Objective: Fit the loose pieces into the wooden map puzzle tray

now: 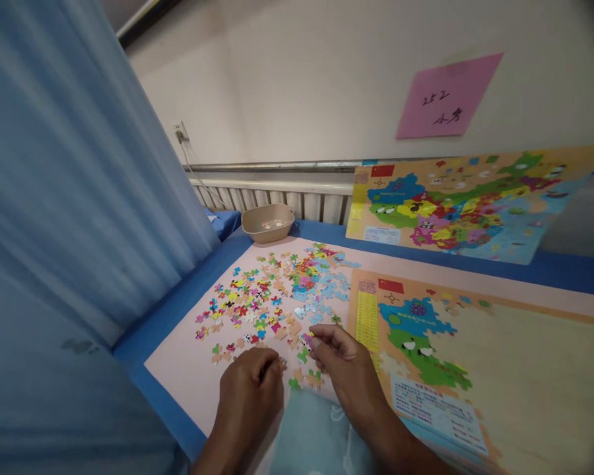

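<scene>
My right hand (344,366) pinches a small pink-and-white jigsaw puzzle piece (307,341) between thumb and fingertips, above the loose pieces. Beside it, my left hand (251,382) is closed with curled fingers. Something small and pale shows at its fingertips, too little to name. In front of both hands, many loose jigsaw pieces (250,297) in mixed colours spread over a pale pink sheet (183,366). To the right lies a partly filled puzzle board (539,382), with blue and green map areas joined along its left side.
A beige plastic basket (251,227) with a few pieces stands at the back left. A full map picture (376,227) leans against the wall. The blue curtain (79,198) hangs close on the left. A light blue cloth-like thing (309,439) lies between my forearms.
</scene>
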Available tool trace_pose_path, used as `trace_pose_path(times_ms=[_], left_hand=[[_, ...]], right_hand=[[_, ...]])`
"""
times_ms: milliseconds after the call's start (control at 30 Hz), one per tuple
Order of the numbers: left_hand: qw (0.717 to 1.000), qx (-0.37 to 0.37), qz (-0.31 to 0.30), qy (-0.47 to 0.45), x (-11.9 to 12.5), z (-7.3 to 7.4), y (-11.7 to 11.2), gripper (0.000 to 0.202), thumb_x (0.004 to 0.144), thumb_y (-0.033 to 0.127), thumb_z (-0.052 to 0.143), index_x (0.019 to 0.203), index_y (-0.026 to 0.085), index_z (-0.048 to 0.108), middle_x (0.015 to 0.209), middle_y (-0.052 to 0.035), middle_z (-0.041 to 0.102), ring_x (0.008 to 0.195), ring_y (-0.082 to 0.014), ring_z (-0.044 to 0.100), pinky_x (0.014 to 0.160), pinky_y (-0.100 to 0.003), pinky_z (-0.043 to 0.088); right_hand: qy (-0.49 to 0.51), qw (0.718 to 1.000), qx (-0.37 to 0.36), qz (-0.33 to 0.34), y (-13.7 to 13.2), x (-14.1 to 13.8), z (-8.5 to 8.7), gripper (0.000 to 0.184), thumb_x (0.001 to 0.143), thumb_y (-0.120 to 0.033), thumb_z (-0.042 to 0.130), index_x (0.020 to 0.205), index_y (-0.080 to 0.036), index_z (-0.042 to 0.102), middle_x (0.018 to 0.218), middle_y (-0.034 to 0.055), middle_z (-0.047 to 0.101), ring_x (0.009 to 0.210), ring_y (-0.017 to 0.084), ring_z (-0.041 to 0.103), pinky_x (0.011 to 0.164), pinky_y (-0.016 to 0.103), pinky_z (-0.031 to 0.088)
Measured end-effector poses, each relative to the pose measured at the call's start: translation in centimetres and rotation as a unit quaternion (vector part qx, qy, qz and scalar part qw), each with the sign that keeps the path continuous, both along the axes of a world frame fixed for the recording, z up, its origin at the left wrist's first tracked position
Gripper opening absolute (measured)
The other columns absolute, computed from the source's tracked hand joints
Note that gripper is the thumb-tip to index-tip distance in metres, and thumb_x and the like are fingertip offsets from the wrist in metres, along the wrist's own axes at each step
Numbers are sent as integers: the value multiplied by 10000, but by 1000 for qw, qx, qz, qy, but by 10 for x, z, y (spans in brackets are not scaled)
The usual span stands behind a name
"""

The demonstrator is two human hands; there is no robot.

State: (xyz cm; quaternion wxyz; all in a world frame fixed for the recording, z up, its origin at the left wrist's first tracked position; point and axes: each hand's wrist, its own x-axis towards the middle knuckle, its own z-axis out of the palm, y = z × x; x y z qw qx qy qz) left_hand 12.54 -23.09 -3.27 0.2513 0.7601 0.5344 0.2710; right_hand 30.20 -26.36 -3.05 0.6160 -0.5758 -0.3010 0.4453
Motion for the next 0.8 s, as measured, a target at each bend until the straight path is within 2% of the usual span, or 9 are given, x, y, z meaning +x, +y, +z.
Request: trace_pose_path(times_ms=[133, 200, 333, 433, 500, 633, 800], left_hand=[[995, 77, -8, 64, 2, -7, -2, 219, 885, 150, 546, 718, 237, 659, 717, 3, 685, 726, -181, 633, 676, -303, 388], [993, 100, -7, 67, -3, -10, 1, 218, 917, 170, 540, 760, 236, 676, 752, -9, 692, 745, -185, 638, 701, -312, 408], [994, 87, 39, 57, -30, -11, 12, 192, 963, 250, 548, 908, 246, 732, 886, -29, 735, 842, -205, 674, 765, -331, 459], [988, 90, 90, 87, -53, -9, 23, 204, 973, 280, 546, 888, 244, 727, 884, -27, 733, 840, -213, 673, 768, -345, 459], [983, 113, 101, 103, -62, -9, 31, 210, 978, 279, 537, 879, 243, 718, 884, -28, 736, 852, -219, 674, 779, -353, 457], [976, 169, 92, 103, -64, -11, 42, 219, 970, 220, 505, 842, 235, 682, 854, -37, 720, 857, -222, 657, 805, -362, 458], [973, 181, 55, 133, -56, -9, 45, 236, 971, 218, 515, 810, 247, 685, 852, -53, 712, 856, -233, 641, 806, -374, 459]], right_hand=[[0, 1000, -5, 10, -1, 0, -1, 366, 725, -493, 770, 928, -189, 741, 783, 30, 665, 695, 197, 568, 617, 307, 454], [-4, 1000, -4, 15, -1, 0, -2, 361, 725, -487, 774, 928, -189, 744, 792, 31, 668, 701, 199, 576, 620, 307, 459], [-10, 999, -13, 30, -1, 1, -5, 366, 732, -469, 772, 967, -189, 753, 844, 46, 692, 760, 221, 613, 659, 316, 487], [-4, 999, -20, 41, -1, 1, -10, 383, 736, -466, 773, 1004, -194, 755, 912, 61, 713, 838, 244, 637, 713, 325, 509], [-5, 998, -28, 48, -1, 1, -11, 397, 736, -483, 776, 1009, -195, 759, 916, 62, 714, 863, 250, 640, 734, 327, 513], [-15, 998, -50, 43, -1, 1, -10, 437, 691, -520, 769, 971, -185, 768, 874, 58, 704, 822, 243, 621, 712, 327, 508], [-32, 997, -61, 33, -1, 0, -2, 439, 671, -518, 750, 964, -193, 782, 875, 62, 729, 787, 241, 630, 696, 333, 511]])
